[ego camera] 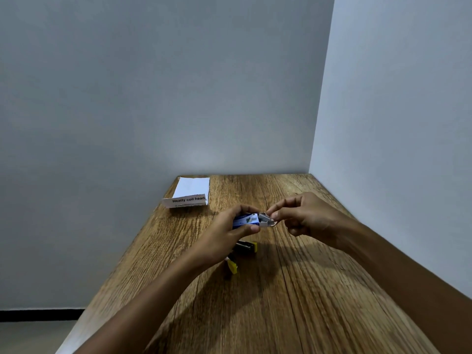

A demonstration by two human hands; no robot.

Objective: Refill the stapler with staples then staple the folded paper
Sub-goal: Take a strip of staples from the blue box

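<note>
The left hand (224, 231) has its grip closed around a small blue-and-white staple box (246, 220), held in the air above the wooden table (293, 290). The right hand (306, 217) meets it at the box's open end, thumb and forefinger pinched narrowly on the grey inner tray or the staples there (265, 217) (too small to tell which, or whether a strip is already free).

The stapler (241, 251), black with yellow parts, lies on the table just beneath the left hand and partly hidden by it. It seems to be swung open, one yellow-tipped arm pointing toward the camera, though the wrist covers the hinge. The folded paper (190, 194) rests apart from all this at the far left corner of the table, against the wall, its printed flap turned up toward the viewer.

By my reading, the task is in its early part: the staples are being drawn out of their box, and nothing shows them loaded in the stapler yet. Left to do are seating a strip in the channel, closing the stapler, bringing the paper over and pressing a staple through it.
</note>
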